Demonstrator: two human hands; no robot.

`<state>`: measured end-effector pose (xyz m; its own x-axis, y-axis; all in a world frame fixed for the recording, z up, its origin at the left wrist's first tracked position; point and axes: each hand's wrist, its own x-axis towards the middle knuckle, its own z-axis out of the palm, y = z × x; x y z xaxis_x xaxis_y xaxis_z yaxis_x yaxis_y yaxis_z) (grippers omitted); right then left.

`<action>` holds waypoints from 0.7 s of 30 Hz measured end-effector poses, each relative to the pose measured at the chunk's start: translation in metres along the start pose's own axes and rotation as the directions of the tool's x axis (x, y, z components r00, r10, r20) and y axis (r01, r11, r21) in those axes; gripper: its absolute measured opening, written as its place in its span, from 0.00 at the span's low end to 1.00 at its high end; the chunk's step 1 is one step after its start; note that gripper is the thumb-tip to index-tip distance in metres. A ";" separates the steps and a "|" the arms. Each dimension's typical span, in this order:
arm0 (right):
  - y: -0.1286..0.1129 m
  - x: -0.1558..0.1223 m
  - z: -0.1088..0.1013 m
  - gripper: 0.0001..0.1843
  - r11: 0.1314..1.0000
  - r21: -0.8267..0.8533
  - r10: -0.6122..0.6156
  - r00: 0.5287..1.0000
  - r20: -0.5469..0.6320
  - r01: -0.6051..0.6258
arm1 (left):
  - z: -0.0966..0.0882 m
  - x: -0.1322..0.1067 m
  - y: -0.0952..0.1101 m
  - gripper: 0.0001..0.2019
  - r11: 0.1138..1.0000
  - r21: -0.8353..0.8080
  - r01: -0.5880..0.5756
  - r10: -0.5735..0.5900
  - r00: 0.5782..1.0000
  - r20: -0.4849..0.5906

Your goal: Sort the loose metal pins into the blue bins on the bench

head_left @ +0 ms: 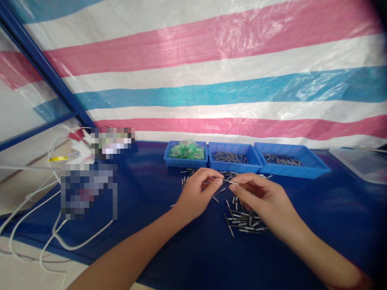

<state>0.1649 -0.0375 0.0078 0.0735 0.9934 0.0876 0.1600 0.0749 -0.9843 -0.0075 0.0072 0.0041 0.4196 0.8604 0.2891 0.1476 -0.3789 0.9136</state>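
A thin metal blind rivet (229, 181) is held level between my two hands above the blue tabletop. My left hand (196, 192) pinches one end between thumb and forefinger. At the other end, the thumb and forefinger of my right hand (264, 195) are closed on the same rivet. Below my right hand lies a loose pile of rivets (246, 221), partly covered by it. More rivets are scattered behind and between the hands. Just beyond stand a blue bin (186, 162) of green packets (187, 151), a middle bin (234, 165) and a right bin (294, 170), both holding rivets.
White cables (57, 229) trail over the table's left side, near a power strip (81, 151) and pixelated items. A translucent plastic container (361, 165) sits at the far right. Behind the table hangs a striped plastic sheet (193, 94); a blue metal post (45, 68) rises at left.
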 end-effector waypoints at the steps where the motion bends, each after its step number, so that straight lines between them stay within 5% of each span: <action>1: 0.000 0.000 -0.001 0.14 1.000 -0.019 -0.020 1.000 -0.016 0.019 | 0.000 0.000 0.000 0.08 1.000 0.016 0.006 -0.006 1.000 0.008; 8: 0.001 -0.001 -0.008 0.12 0.950 -0.262 -0.186 0.982 -0.027 0.173 | 0.002 -0.002 0.001 0.12 0.961 0.265 -0.078 0.035 0.986 0.164; 12: 0.002 0.013 -0.040 0.13 0.890 -0.432 -0.270 0.932 -0.241 0.146 | -0.006 -0.004 0.001 0.17 0.808 0.537 -0.244 0.111 0.957 0.268; 15: 0.007 0.026 -0.073 0.14 0.762 -0.647 -0.356 0.844 -0.401 0.014 | -0.012 -0.003 -0.003 0.17 0.670 0.676 -0.306 0.063 0.931 0.359; 21: 0.034 0.046 -0.115 0.19 0.456 -0.887 -0.505 0.801 -0.321 -0.068 | -0.013 -0.002 -0.007 0.10 0.575 0.742 -0.345 0.013 0.911 0.413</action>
<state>0.2867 0.0012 -0.0044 0.2938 0.7304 0.6166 0.9415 -0.1098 -0.3185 -0.0213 0.0131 0.0008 0.7541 0.6377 0.1570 0.6045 -0.7674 0.2138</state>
